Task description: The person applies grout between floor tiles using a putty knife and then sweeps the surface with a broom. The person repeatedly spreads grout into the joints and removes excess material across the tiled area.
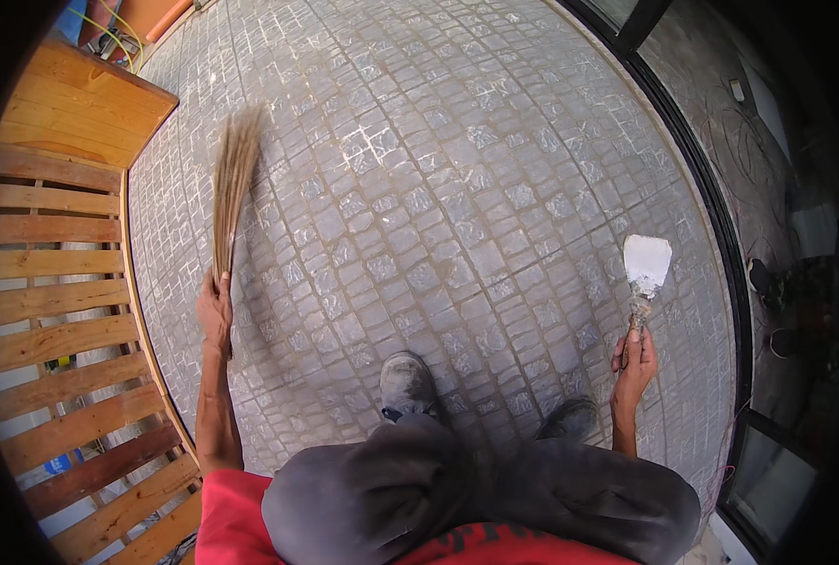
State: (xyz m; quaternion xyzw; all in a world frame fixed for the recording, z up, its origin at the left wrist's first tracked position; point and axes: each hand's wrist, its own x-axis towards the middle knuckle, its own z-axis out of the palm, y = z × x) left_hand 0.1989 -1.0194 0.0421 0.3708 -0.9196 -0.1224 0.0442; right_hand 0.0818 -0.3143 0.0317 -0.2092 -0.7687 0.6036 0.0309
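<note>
The person is standing on a floor of small grey stone tiles (457, 160) streaked with white dust, looking down past dark grey trousers (495, 490) and two dusty grey shoes, the left shoe (407, 384) set a little ahead of the right shoe (570, 416).

The left hand (216, 311) is gripping the bound end of a brown straw hand broom (233, 184), fingers wrapped tightly around it. The broom's bristles are fanning upward and away from the body, blurred, out over the tiles near the wooden structure on the left.

The right hand (634, 363) is clasping the handle of a flat metal putty knife (645, 268) with a wide blade coated in white plaster. The blade is pointing away from the body, held over the tiles close to the dark curved frame (711, 217) that is bordering the floor on the right.

Along the left side, a slatted pallet of orange-brown wooden planks (52, 311) is lying just beside the tiled area. The two hands are well apart, one to each side of the legs.
</note>
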